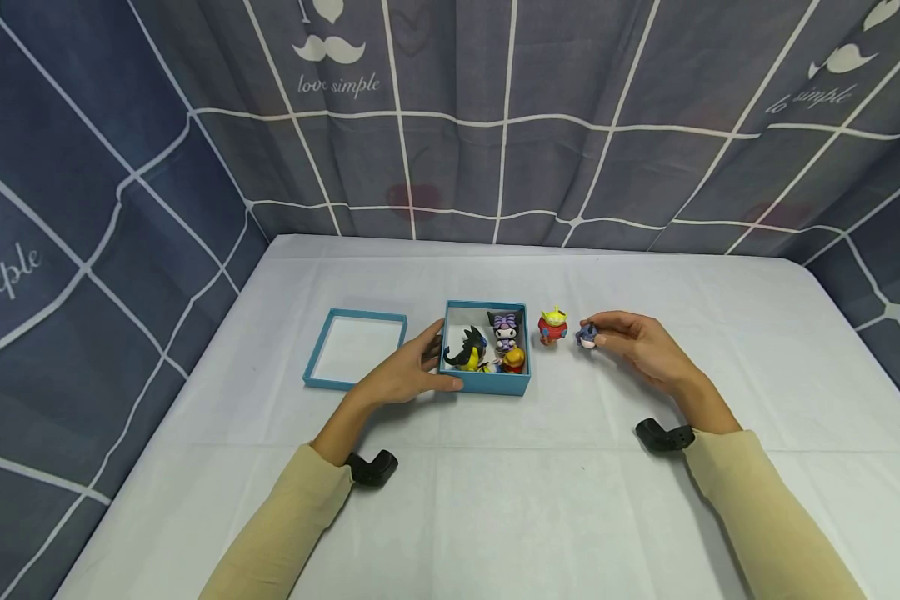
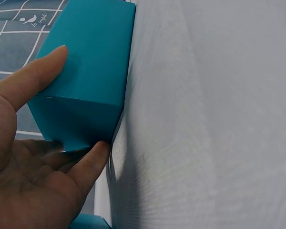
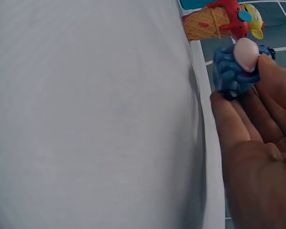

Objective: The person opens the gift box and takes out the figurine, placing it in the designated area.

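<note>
My left hand (image 1: 407,372) holds the left end of a blue open-topped box (image 1: 487,383), its thumb against the front wall and the other fingers at the left side. Inside the box lie a purple-and-black hooded figurine (image 1: 506,330), a black-and-yellow figurine (image 1: 468,350) and a red-and-yellow one (image 1: 513,360). To the right of the box, my right hand (image 1: 637,340) pinches a small blue figurine (image 3: 231,71) between thumb and fingers. Between the box and that hand stands a red figurine with a yellow-green head (image 1: 552,326); its waffle-cone base shows in the right wrist view.
Left of the box lies a blue-rimmed lid (image 1: 317,382) with a white inside. A white cloth (image 1: 510,500) covers the table. Dark grid-patterned curtains (image 1: 450,158) hang behind and at both sides.
</note>
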